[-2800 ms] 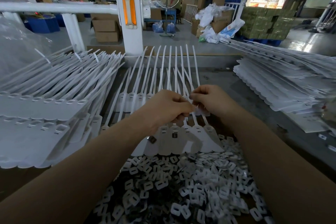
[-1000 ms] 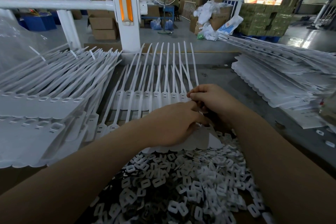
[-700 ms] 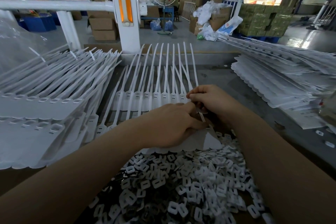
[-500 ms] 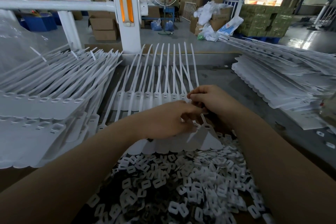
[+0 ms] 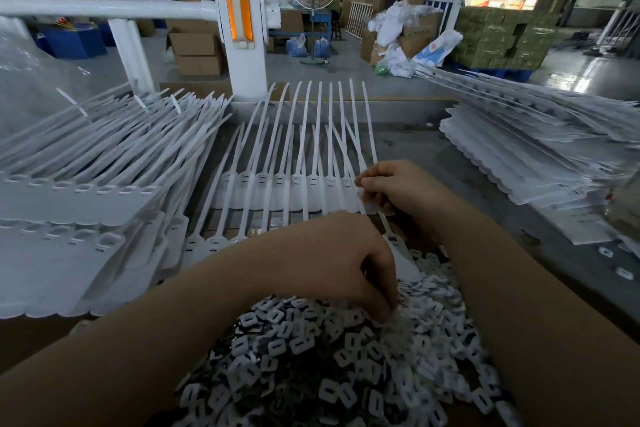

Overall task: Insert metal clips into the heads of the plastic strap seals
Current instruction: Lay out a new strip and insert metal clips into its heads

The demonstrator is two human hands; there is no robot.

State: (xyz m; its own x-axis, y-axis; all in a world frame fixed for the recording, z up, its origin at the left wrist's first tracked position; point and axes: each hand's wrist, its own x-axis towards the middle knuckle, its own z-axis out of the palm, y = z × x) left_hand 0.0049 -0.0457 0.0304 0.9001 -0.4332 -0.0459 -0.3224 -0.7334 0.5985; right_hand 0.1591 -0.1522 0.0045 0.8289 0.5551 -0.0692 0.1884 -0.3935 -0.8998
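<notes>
A sheet of joined white plastic strap seals lies across the middle of the table, with a second row of heads nearer to me. My right hand pinches one strap just above its head, at the right end of the sheet. Its tag points down toward the pile of white-framed metal clips in front of me. My left hand reaches down with curled fingers into that pile. The fingertips are blurred among the clips, so a held clip cannot be made out.
A thick stack of strap seal sheets fills the left side and another stack the right. A white post and rail stand behind the table. Clear plastic film lies far left. A few loose clips lie at the right.
My left hand has left the seal heads and dropped toward me into the clip pile. My right hand has stayed on the same strap.
</notes>
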